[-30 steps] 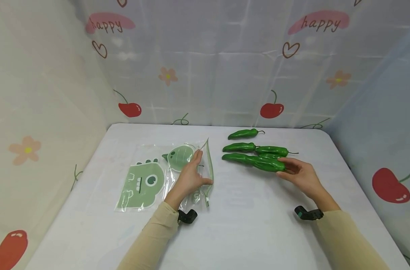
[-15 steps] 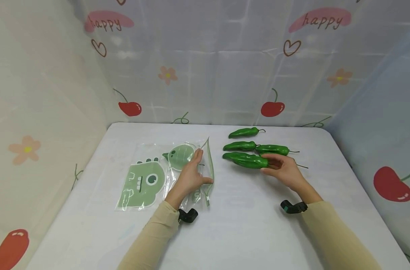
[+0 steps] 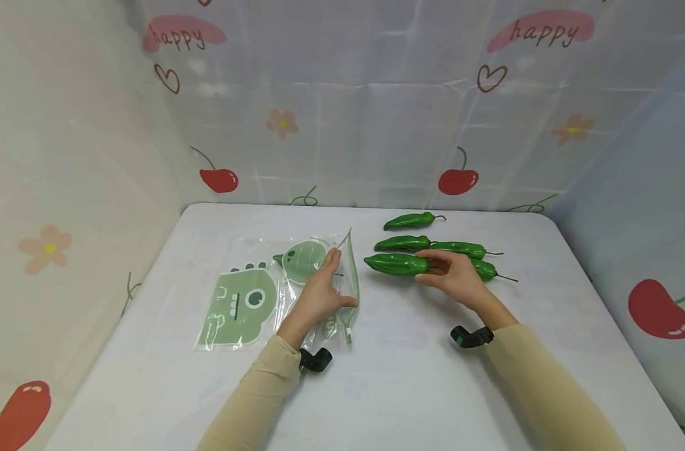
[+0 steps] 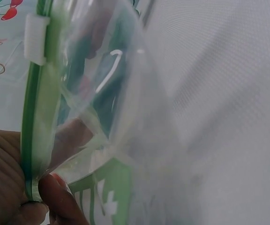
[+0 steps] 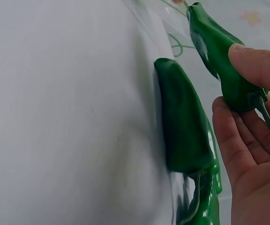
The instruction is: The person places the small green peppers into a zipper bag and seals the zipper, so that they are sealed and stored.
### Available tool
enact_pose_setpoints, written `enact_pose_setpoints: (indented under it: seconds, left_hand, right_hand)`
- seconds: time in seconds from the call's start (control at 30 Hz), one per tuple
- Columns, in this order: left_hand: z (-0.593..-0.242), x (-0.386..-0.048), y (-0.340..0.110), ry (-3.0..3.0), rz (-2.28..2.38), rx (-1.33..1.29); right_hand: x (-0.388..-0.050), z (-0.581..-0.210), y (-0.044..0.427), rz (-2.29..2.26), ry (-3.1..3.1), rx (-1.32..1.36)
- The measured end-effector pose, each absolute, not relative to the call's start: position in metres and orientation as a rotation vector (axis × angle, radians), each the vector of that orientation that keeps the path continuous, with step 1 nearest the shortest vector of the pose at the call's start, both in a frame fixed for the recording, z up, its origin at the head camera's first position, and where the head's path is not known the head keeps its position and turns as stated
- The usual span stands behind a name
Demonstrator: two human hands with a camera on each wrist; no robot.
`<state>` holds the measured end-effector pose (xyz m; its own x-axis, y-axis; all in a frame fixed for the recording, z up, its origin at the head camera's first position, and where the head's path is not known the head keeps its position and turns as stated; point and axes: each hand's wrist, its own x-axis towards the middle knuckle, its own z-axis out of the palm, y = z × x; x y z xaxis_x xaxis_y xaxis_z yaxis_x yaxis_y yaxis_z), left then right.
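My left hand (image 3: 316, 297) grips the mouth of a clear zip bag (image 3: 249, 300) with green cartoon prints. In the left wrist view, the bag's green zip strip (image 4: 29, 112) runs down into my hand, the thumb beside it. My right hand (image 3: 457, 275) pinches a green chili pepper (image 3: 395, 264) near its stem end, thumb against fingers. The right wrist view shows this pepper tilted, apart from another green pepper (image 5: 184, 119) that lies on the table. That second pepper is partly hidden behind my right hand in the head view.
More green peppers lie behind my right hand: one at the back (image 3: 410, 220), and two end to end, a left one (image 3: 401, 243) and a right one (image 3: 463, 248). They rest on a white table (image 3: 376, 394). Printed curtains (image 3: 353, 144) stand around it.
My right hand has moved left with the pepper, toward the bag, uncovering the stem end of the pepper behind it. The left hand and the bag have stayed in place.
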<state>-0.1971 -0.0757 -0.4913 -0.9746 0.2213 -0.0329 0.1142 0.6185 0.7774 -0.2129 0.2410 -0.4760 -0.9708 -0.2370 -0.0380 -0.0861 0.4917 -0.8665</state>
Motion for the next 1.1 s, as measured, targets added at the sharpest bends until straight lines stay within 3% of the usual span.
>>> enact_pose_setpoints:
  seconds: [0.5,1.1]
  left_hand:
    - [-0.495,-0.198,-0.077,2.717,1.285,0.26]
    - [-0.493,-0.2,-0.076,2.744,1.28,0.303]
  right_hand:
    - [-0.23,-0.475,0.198,-1.469,2.577,-0.325]
    - [-0.237,-0.476,0.181,-1.454,2.628,-0.35]
